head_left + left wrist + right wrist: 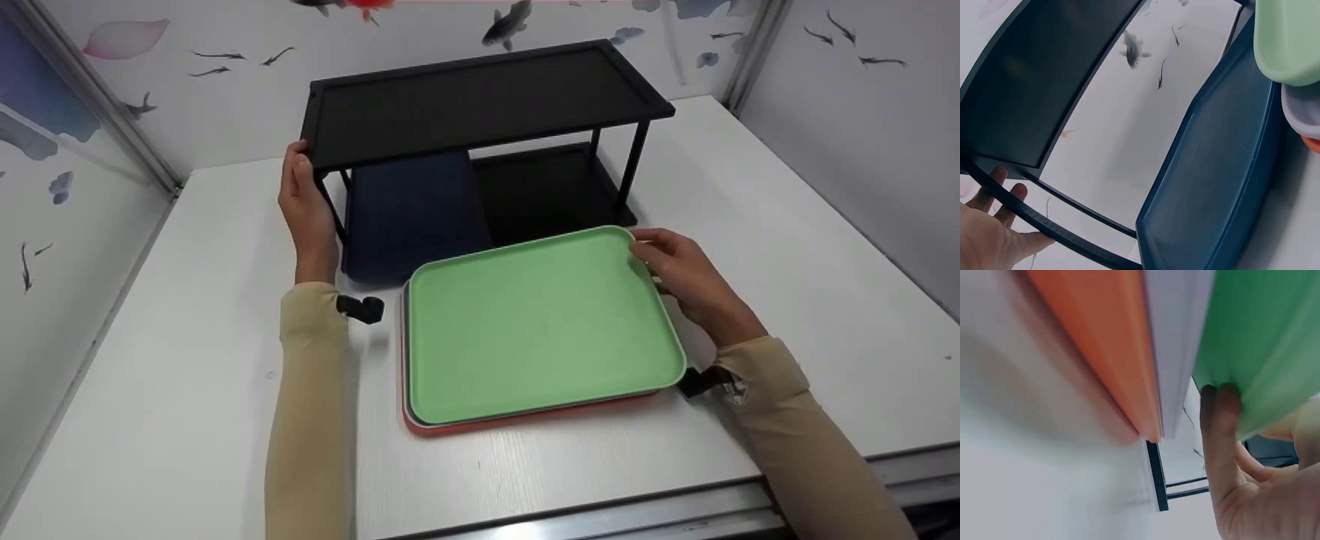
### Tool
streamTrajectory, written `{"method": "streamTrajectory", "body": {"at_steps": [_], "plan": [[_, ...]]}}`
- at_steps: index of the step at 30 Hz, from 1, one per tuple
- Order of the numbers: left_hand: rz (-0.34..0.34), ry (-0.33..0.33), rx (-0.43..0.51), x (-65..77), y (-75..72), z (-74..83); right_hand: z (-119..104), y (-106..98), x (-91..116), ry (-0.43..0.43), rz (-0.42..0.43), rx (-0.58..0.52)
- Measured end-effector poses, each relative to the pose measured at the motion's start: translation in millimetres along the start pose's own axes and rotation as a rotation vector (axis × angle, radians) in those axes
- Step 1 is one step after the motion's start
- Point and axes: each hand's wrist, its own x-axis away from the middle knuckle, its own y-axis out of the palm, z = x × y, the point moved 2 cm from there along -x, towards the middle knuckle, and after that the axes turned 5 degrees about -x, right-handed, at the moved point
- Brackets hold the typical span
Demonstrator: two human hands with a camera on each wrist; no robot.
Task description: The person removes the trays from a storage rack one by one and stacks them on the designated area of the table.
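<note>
While the rack (487, 105) is touched near its eight-o'clock corner by the nearly straight fingers of the left hand (304, 210), the green tray (540, 322) is pinched at its two-o'clock corner by the right hand (694, 281), thumb above, fingers beneath. The lilac tray (1303, 109) and the orange tray (1109, 337) are overlain by it, its gripped side raised clear. The step in hand is judged to be its lifting off; next, a level lift towards twelve o'clock seems called for, past the blue tray (412, 217) at ten o'clock.
</note>
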Motion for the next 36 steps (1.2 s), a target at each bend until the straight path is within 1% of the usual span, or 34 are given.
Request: {"method": "streamTrajectory", "body": {"at_steps": [3, 9, 12, 18, 21, 26, 30, 36], "plan": [[-0.001, 0.004, -0.006, -0.6, 0.6, -0.3, 1, -1, -1, -0.001, -0.009, 0.041], [-0.004, 0.001, -0.007, 4.9, 2.7, 8.3, 2, 0, -1, -0.024, -0.045, 0.110], [-0.006, -0.003, -0.004, 6.4, 2.9, 10.1, 3, 0, 0, -0.038, -0.064, 0.147], [-0.009, 0.002, -0.015, 7.4, 2.4, 10.1, 5, 0, -1, -0.049, -0.056, 0.186], [-0.007, 0.007, -0.010, 5.0, 2.1, 6.3, 5, 0, -1, -0.046, -0.056, 0.196], [0.008, -0.005, -0.003, -4.5, -0.2, -7.3, 4, 0, 0, -0.051, -0.064, 0.245], [0.007, -0.009, 0.018, -6.0, -0.4, -9.1, 5, 0, 1, -0.045, -0.082, 0.273], [0.010, -0.011, 0.023, -6.4, -0.6, -10.2, 6, 0, 1, -0.036, -0.095, 0.297]]}}
